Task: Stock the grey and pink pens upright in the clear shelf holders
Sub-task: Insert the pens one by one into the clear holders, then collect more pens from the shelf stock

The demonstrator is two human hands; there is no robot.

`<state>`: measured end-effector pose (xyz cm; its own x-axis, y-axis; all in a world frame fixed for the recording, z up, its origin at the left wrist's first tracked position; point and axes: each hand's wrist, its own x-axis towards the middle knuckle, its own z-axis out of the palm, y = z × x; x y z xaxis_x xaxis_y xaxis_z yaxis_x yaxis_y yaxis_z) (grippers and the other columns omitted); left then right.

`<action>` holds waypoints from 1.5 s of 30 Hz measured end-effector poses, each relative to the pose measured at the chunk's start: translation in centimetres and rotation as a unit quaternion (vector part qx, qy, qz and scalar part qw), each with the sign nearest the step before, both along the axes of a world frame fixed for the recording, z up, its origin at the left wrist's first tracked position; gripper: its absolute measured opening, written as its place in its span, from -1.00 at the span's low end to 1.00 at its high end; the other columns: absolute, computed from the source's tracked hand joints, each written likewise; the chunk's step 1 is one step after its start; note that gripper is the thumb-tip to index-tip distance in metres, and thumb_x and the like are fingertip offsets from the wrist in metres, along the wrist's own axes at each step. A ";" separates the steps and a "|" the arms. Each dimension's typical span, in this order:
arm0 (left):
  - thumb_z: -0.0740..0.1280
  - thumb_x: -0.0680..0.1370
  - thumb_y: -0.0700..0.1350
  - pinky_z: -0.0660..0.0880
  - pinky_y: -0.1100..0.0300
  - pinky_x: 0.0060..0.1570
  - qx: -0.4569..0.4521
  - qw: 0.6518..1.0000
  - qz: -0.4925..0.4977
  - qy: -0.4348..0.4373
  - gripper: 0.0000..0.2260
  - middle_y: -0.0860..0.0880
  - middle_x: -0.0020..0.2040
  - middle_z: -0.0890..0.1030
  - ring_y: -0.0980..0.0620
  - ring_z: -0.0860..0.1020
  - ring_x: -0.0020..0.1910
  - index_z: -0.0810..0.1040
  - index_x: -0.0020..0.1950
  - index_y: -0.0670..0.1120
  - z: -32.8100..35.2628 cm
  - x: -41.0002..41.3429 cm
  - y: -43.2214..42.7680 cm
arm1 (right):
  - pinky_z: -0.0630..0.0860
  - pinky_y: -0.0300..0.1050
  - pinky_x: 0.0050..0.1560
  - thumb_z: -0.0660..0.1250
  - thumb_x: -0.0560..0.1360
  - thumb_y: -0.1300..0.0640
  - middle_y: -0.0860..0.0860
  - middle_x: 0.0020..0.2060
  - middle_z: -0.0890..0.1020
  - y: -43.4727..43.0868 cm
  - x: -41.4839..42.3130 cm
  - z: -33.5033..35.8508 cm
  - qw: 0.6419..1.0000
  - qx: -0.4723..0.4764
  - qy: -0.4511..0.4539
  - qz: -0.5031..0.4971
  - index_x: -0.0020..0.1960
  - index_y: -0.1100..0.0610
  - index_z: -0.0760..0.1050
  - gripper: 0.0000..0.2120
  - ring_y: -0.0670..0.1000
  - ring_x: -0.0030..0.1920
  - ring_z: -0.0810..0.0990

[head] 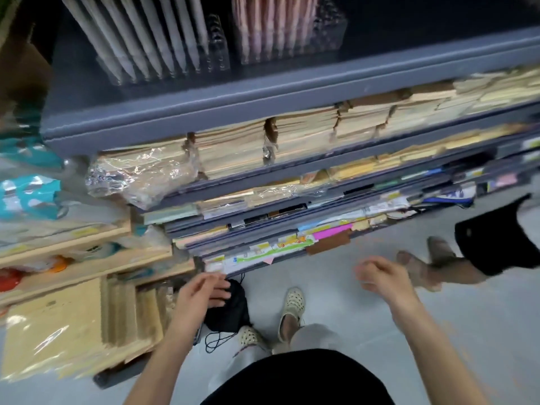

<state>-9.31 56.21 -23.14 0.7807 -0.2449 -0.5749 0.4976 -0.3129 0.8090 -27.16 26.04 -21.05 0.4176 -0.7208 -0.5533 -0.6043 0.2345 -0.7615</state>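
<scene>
- Far left there's a wooden rack (87,273) stuffed with wrapped packs, with some teal packets (26,197) above it. All pretty blurry.
- Top left, the grey pens (137,33) stand upright in a clear holder (217,42) on the top grey shelf (263,92). A few slots at the holder's right end are free.
- My left hand (201,293) is down low, fingers loose and spread, not holding anything. It's right over a black drawstring bag (230,314) sitting on the floor (327,276). Can't tell through the blur if I'm actually touching the bag.
- Just right of the grey ones, the pink pens (274,24) stand upright in a second clear holder (330,27).
- Below that shelf are rows of paper stacks (321,133), some in plastic wrap.
- My cream clogs (292,308) are beside the bag.
- My right hand (382,276) hangs in the air, fingers loosely curled, nothing in it.
- Far right, somebody else's feet (423,267).
</scene>
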 end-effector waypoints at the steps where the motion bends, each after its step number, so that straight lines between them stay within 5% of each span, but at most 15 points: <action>1: 0.25 0.67 -0.24 0.62 0.21 -0.32 0.023 0.999 -0.002 0.036 -0.82 -0.29 -0.04 0.70 -0.11 0.67 -0.26 0.63 0.03 -0.26 -2.1 -1.0 0.2 | 0.51 -0.11 -0.23 0.30 0.54 0.35 0.15 -0.20 0.66 0.7 -2.5 -2.4 0.999 0.024 0.029 -0.011 -0.02 0.28 0.62 -0.88 0.07 -0.24 0.60; 6: 0.33 0.65 -0.17 0.57 0.15 -0.30 0.138 0.974 -0.093 0.153 -0.84 -0.16 -0.16 0.72 -0.07 0.66 -0.31 0.62 0.03 -0.26 -8.3 -4.7 0.3 | 0.56 -0.10 -0.21 0.33 0.55 0.24 0.11 -0.22 0.72 2.7 -12.3 -9.4 0.984 0.114 0.138 -0.018 -0.06 0.20 0.66 -0.87 0.10 -0.22 0.67; 11: 0.31 0.64 -0.24 0.46 0.20 -0.37 0.186 0.958 -0.165 0.140 -0.87 -0.12 -0.29 0.66 -0.03 0.59 -0.40 0.59 -0.03 -0.27 -9.8 -6.8 -2.5 | 0.58 -0.02 -0.14 0.33 0.52 0.28 0.09 -0.22 0.71 -0.1 -17.0 -10.3 0.982 0.113 0.151 -0.011 -0.13 0.16 0.67 -0.85 0.10 -0.20 0.68; 17: 0.32 0.64 -0.20 0.60 -0.01 -0.14 0.189 0.965 -0.168 0.065 -0.86 -0.13 -0.14 0.73 -0.09 0.68 -0.25 0.66 -0.04 -0.16 -9.0 -8.2 -11.5 | 0.62 -0.09 -0.11 0.34 0.53 0.26 0.03 -0.18 0.72 -9.3 -20.2 -8.7 0.990 0.082 0.119 -0.007 -0.10 0.08 0.66 -0.84 0.02 -0.14 0.71; 21: 0.27 0.66 -0.22 0.60 0.13 -0.16 0.140 0.971 -0.189 0.033 -0.83 -0.09 -0.09 0.74 -0.07 0.70 -0.16 0.66 0.01 -0.11 -7.0 -9.7 -20.4 | 0.61 -0.02 0.01 0.37 0.53 0.18 -0.06 -0.22 0.72 -17.3 -21.1 -7.1 0.994 0.029 0.094 0.055 -0.07 0.00 0.66 -0.88 -0.04 -0.13 0.69; 27: 0.29 0.65 -0.23 0.60 0.04 0.00 0.056 0.968 -0.231 -0.086 -0.83 0.00 -0.04 0.73 0.01 0.70 -0.10 0.66 0.00 -0.06 1.2 -11.1 -33.2 | 0.50 -0.33 -0.08 0.43 0.48 -0.04 -0.34 -0.15 0.67 -28.4 -19.8 -2.2 0.987 -0.096 0.046 0.124 -0.10 -0.25 0.60 -0.91 -0.30 -0.08 0.63; 30: 0.32 0.62 -0.25 0.60 0.00 0.03 0.025 0.956 -0.248 -0.157 -0.84 0.02 -0.04 0.73 0.03 0.70 -0.07 0.66 -0.02 -0.04 6.5 -10.2 -38.6 | 0.52 -0.34 -0.05 0.40 0.46 -0.11 -0.34 -0.08 0.66 -33.9 -17.2 1.3 0.973 -0.182 0.014 0.144 0.03 -0.18 0.62 -0.85 -0.30 -0.06 0.62; 33: 0.36 0.61 -0.14 0.57 0.20 0.04 0.012 0.924 -0.280 -0.261 -0.88 0.17 -0.01 0.71 0.19 0.68 -0.03 0.66 0.00 0.06 12.1 -8.5 -43.2 | 0.43 -0.44 -0.10 0.34 0.49 -0.16 -0.36 0.01 0.62 -38.7 -13.4 5.8 0.946 -0.276 -0.010 0.168 0.17 -0.19 0.56 -0.73 -0.30 -0.01 0.57; 38: 0.34 0.61 -0.02 0.31 0.58 0.09 0.051 0.802 -0.273 -0.529 -0.92 0.35 0.00 0.60 0.43 0.50 0.08 0.60 0.06 0.13 19.9 -4.8 -50.7 | 0.30 -0.19 0.31 0.26 0.58 -0.04 -0.05 0.31 0.52 -45.2 -6.3 12.6 0.852 -0.472 -0.062 0.218 0.40 0.05 0.44 -0.59 -0.06 0.35 0.41; 42: 0.26 0.64 0.04 0.33 0.29 0.13 0.115 0.753 -0.279 -0.585 -0.79 0.12 0.08 0.59 0.11 0.51 0.16 0.56 0.23 0.06 22.8 -0.5 -58.1 | 0.06 -0.12 0.51 0.26 0.61 0.02 0.08 0.51 0.30 -50.0 -1.0 15.3 0.802 -0.547 -0.044 0.237 0.52 0.16 0.25 -0.47 0.05 0.53 0.19; 45: 0.13 0.66 0.19 0.33 0.11 0.24 0.240 0.734 -0.366 -0.519 -0.57 -0.07 0.40 0.50 -0.10 0.44 0.37 0.40 0.48 0.05 22.5 3.4 -64.0 | 0.02 0.00 0.54 0.25 0.60 -0.01 0.14 0.55 0.20 -53.1 1.6 15.4 0.774 -0.575 0.014 0.264 0.56 0.18 0.15 -0.39 0.12 0.56 0.10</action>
